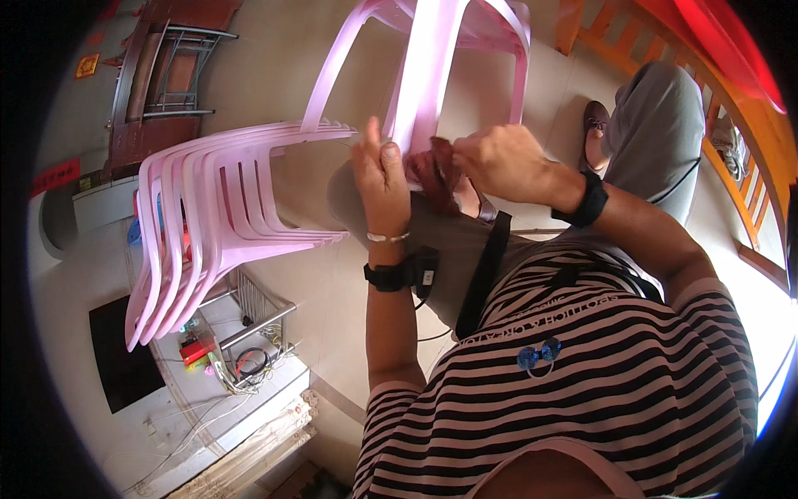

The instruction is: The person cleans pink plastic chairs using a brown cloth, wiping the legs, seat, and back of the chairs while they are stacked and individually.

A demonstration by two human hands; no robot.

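A pink plastic chair stands before me, its legs and a bright upright part toward my knees. My right hand grips a dark reddish-brown cloth, which lies bunched against the near end of that pink part. My left hand is at the left side of the same part, thumb and a finger pointing up. Its other fingers are partly hidden, so I cannot tell whether it grips the plastic. Both wrists wear black bands.
To the left stands a stack of several pink plastic chairs. Beyond it are a metal rack with cables and a folding metal frame. At the right is an orange wooden railing-like piece of furniture, with a red object above it.
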